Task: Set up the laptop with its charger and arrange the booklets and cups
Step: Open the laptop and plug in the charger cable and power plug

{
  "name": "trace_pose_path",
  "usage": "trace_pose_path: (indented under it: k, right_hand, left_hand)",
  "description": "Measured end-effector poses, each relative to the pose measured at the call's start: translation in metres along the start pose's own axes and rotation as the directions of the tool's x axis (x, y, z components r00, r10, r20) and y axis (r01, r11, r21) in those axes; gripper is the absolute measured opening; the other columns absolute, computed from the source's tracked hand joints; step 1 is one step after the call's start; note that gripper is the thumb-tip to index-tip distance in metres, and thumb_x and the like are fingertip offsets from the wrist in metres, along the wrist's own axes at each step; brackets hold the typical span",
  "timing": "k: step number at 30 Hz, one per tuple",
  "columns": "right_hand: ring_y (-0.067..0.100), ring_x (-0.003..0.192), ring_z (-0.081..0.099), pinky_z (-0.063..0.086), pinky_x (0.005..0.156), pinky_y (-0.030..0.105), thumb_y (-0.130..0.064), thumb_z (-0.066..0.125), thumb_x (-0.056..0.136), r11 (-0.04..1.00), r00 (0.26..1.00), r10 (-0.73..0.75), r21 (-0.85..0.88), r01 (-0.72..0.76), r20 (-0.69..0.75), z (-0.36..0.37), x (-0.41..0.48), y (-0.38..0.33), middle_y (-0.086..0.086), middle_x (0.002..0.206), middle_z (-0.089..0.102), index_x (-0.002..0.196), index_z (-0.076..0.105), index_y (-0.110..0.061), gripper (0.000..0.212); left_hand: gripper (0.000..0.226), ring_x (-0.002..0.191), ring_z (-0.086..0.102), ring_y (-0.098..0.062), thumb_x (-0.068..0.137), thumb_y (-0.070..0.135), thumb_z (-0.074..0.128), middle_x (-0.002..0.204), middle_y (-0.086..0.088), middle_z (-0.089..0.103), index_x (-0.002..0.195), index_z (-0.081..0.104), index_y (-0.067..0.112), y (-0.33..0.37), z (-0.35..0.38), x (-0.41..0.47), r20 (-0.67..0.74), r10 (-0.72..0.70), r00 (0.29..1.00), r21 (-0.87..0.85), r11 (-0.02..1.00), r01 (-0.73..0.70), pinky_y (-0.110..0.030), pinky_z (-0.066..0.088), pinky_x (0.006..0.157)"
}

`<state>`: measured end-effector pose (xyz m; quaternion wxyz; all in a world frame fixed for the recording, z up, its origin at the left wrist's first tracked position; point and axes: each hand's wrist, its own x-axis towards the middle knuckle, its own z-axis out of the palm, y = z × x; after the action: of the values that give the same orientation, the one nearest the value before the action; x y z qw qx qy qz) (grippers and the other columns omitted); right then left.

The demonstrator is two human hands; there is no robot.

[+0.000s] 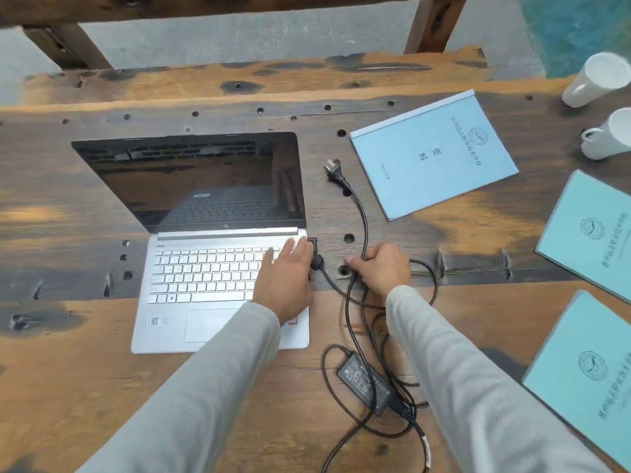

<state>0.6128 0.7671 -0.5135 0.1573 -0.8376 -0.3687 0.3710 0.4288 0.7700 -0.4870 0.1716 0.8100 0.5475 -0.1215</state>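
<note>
Fingers (355, 265) of right hand (384, 269) curling around charger cable (365, 216), left hand (286, 278) lying flat, fingers straight, on laptop (205, 268), wall plug (337, 174) lying on bench (102, 387), prongs pointing away, slightly leftward.

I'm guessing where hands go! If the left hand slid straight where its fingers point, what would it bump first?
Probably the laptop screen's bottom right corner. The left hand lies flat on the keyboard, fingers pointing there, though it might just slip past the edge.

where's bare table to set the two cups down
Bare table left of the laptop, out to the edge, and the strip behind its screen. Right of it is crowded: cable loops, adapter, three booklets, the cups.
</note>
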Motion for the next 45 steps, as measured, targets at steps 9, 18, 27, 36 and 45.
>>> trace_pose_path:
  k: [9, 18, 27, 36, 45]
  right_hand:
    - [0.027, 0.074, 0.073, 0.06, 0.078, 0.038, -0.011, 0.066, 0.07, 0.949, 0.968, 0.148, 0.246, -0.198, 0.204, 0.002, -0.008, -0.01, 0.011, 0.073, 0.074, 0.068, 0.069, -0.007, 0.005]
    - [0.015, 0.063, 0.059, 0.055, 0.06, 0.026, -0.007, 0.057, 0.093, 0.708, 0.939, 0.005, 0.662, -0.246, 0.344, -0.048, -0.055, -0.046, 0.004, 0.072, 0.062, 0.088, 0.066, -0.012, 0.011]
    - [0.016, 0.071, 0.061, 0.052, 0.053, 0.019, -0.023, 0.046, 0.102, 0.63, 0.979, -0.054, 0.768, -0.117, 0.194, -0.099, -0.112, -0.081, 0.006, 0.082, 0.064, 0.098, 0.066, -0.006, 0.026]
    - [0.014, 0.069, 0.064, 0.057, 0.067, 0.023, -0.019, 0.053, 0.101, 0.276, 0.984, -0.043, 0.949, -0.155, 0.174, -0.117, -0.175, -0.115, 0.005, 0.078, 0.064, 0.101, 0.063, 0.0, 0.021]
    - [0.004, 0.05, 0.05, 0.033, 0.038, 0.013, -0.019, 0.054, 0.1, 0.293, 0.998, 0.057, 0.956, -0.015, -0.002, -0.108, -0.265, -0.116, 0.005, 0.079, 0.063, 0.099, 0.056, -0.008, 0.011]
  left_hand:
    - [0.05, 0.097, 0.064, -0.035, 0.093, 0.013, 0.043, 0.11, -0.012, 0.068, 0.142, 0.043, 0.024, 0.058, 0.01, -0.029, -0.053, -0.068, 0.996, -0.517, 0.855, 0.031, -0.041, 0.051, 0.082]
    - [0.029, 0.054, 0.069, -0.027, 0.104, 0.017, 0.033, 0.089, -0.009, 0.071, 0.128, 0.05, 0.016, 0.089, -0.041, -0.057, 0.202, -0.196, 0.96, -0.933, 0.26, 0.249, -0.032, 0.058, 0.054]
    - [0.036, 0.037, 0.042, 0.0, 0.106, 0.023, 0.034, 0.076, 0.003, 0.071, 0.138, 0.051, 0.029, 0.086, -0.093, -0.119, 0.047, -0.125, 0.991, -0.917, 0.389, 0.092, -0.016, 0.041, 0.044]
    - [0.027, 0.041, 0.043, 0.002, 0.106, 0.023, 0.034, 0.064, 0.01, 0.062, 0.119, 0.058, 0.022, 0.064, -0.107, -0.188, 0.004, 0.103, 0.995, -0.915, 0.401, -0.037, -0.012, 0.037, 0.045]
    - [0.026, 0.068, 0.056, -0.002, 0.105, 0.028, 0.032, 0.058, 0.012, 0.058, 0.111, 0.058, 0.03, 0.015, -0.087, -0.267, -0.022, 0.39, 0.921, -0.901, 0.39, -0.187, -0.017, 0.042, 0.072]
